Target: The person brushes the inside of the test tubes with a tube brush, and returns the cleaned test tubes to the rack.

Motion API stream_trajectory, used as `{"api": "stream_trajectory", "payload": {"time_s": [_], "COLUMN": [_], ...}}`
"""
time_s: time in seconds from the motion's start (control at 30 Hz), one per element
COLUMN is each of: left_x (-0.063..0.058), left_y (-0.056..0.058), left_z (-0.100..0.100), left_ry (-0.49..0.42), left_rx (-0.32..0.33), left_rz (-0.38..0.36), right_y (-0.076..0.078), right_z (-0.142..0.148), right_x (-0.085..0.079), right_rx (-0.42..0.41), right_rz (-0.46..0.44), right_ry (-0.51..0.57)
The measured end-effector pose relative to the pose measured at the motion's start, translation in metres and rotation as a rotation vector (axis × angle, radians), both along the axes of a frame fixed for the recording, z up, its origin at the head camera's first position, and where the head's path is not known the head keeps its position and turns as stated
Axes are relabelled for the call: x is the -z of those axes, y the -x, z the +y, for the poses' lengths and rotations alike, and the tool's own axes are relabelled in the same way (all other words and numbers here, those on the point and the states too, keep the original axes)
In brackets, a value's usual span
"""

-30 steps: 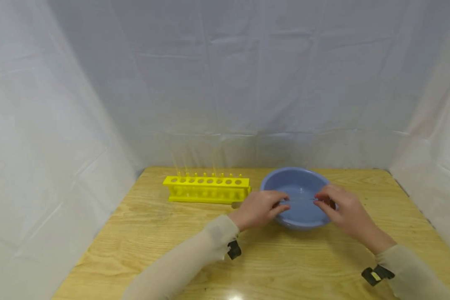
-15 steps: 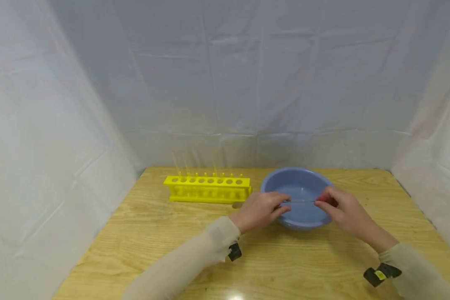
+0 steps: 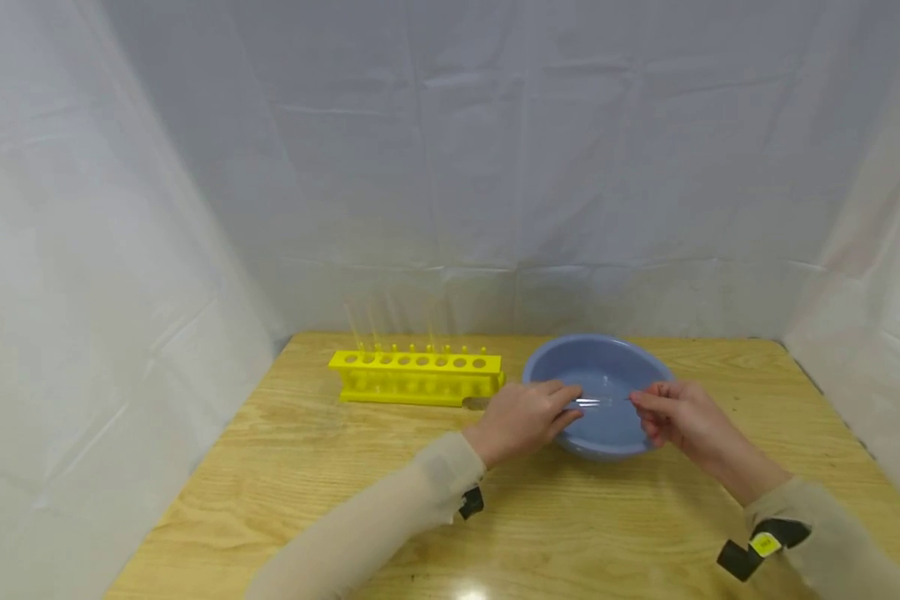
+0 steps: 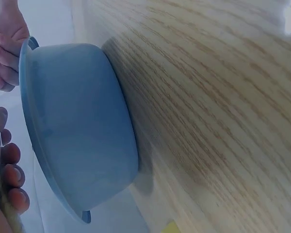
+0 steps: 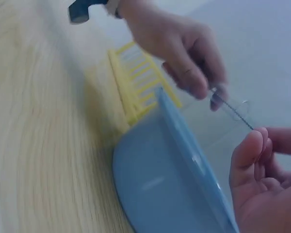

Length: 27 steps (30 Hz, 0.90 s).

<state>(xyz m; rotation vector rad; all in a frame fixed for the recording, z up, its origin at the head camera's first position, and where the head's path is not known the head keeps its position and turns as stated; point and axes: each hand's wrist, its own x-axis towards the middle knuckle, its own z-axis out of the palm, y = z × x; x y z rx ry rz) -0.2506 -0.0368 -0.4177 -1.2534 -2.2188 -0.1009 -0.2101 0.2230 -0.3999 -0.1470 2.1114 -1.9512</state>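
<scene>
Over the blue basin (image 3: 607, 433), my left hand (image 3: 521, 419) grips a clear glass test tube (image 3: 591, 402) lying nearly level, its mouth toward the right. A thin twisted wire (image 5: 245, 123), like the handle of a test tube brush, runs out of the tube's mouth. Its end is pinched between thumb and forefinger of my right hand (image 3: 678, 417), the other fingers curled below. A brownish, bristly-looking part (image 4: 6, 206) shows under the left palm in the left wrist view; the rest of it is hidden by that hand.
A yellow test tube rack (image 3: 416, 364) stands left of the basin, with several clear tubes upright toward its left and middle. Both stand on a wooden table (image 3: 307, 483), walled in by white sheeting (image 3: 465, 167) at the back and sides.
My right hand has turned at the wrist, its lower fingers dropping into view below the thumb while it keeps the wire. The left hand stays almost in place with the tube.
</scene>
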Motion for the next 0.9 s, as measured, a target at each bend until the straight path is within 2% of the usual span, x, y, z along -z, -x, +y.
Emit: {"api": "stream_trajectory", "payload": {"time_s": [0.23, 0.4, 0.57, 0.9], "left_x": [-0.001, -0.003, -0.003, -0.002], "left_y": [0.000, 0.000, 0.002, 0.005], "left_z": [0.000, 0.001, 0.000, -0.004], "left_ry": [-0.008, -0.010, -0.004, -0.010], "left_rx": [-0.010, 0.005, 0.034, 0.096], "left_rz": [-0.024, -0.029, -0.061, -0.078], "right_y": [-0.001, -0.002, -0.005, -0.009], "right_z": [-0.007, -0.009, -0.008, -0.001], "right_x": [0.002, -0.001, -0.006, -0.009], "right_rx": [-0.004, -0.022, -0.047, -0.039], "right_rz": [0.051, 0.053, 0.094, 0.145], "right_ry": [-0.154, -0.189, -0.221, -0.243]}}
